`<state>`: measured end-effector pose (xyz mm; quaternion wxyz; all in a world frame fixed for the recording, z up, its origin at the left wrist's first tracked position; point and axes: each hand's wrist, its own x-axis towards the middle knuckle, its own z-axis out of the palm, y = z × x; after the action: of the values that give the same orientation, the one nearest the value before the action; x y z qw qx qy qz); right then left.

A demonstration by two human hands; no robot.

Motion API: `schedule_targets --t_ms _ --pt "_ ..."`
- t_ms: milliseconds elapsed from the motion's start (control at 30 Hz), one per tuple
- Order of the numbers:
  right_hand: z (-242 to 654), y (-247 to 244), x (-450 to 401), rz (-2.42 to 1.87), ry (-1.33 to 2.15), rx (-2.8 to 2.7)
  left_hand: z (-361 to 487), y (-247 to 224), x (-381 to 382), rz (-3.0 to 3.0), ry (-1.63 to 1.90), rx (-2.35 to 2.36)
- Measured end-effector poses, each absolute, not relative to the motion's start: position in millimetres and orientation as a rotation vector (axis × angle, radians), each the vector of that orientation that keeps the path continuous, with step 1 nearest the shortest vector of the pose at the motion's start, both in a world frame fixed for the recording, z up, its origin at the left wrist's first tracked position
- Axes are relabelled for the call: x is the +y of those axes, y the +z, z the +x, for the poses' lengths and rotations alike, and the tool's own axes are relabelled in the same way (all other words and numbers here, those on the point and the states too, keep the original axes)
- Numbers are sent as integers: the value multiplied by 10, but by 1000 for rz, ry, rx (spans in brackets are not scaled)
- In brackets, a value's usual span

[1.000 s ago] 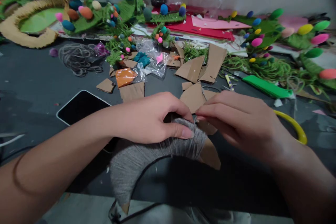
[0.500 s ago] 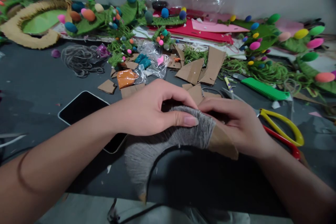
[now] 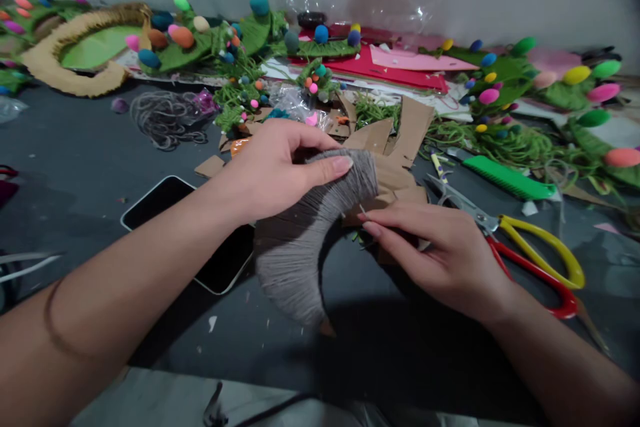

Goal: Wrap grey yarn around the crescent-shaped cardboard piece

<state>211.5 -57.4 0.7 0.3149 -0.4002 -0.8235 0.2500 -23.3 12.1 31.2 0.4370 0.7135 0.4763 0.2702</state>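
A curved cardboard crescent wrapped in grey yarn [image 3: 295,260] is held up over the dark table. My left hand [image 3: 280,173] grips its upper part, thumb across the yarn and fingers behind. Bare brown cardboard shows at its lower tip. My right hand [image 3: 435,247] is beside the inner curve, thumb and forefinger pinched on a short end of grey yarn [image 3: 363,211]. Behind the right hand lie scissors [image 3: 493,223] with one yellow and one red handle. A phone [image 3: 220,273] lies partly under my left forearm.
Cardboard scraps [image 3: 415,127] lie beyond my hands. A tangle of grey yarn [image 3: 165,120] rests at the left, and a green-handled cutter [image 3: 507,177] at the right. Along the wall are green leaf shapes with colourful balls [image 3: 200,43], a tan padded crescent [image 3: 60,77] and red sheets [image 3: 400,73].
The crescent has turned, its lower tip swinging right and its upper end rising. My right hand has come off the cardboard end and now pinches the yarn at the inner curve.
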Motion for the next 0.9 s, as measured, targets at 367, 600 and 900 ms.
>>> schedule_targets --t_ms 367,600,900 --pt "2244 160 -500 -830 196 -2561 -162 381 -2 1986 35 1046" --pt "2274 178 -445 -891 424 -2510 -137 429 -48 1904 45 808" --pt "2269 161 -400 -1001 736 -2267 -179 466 -19 1909 296 767"
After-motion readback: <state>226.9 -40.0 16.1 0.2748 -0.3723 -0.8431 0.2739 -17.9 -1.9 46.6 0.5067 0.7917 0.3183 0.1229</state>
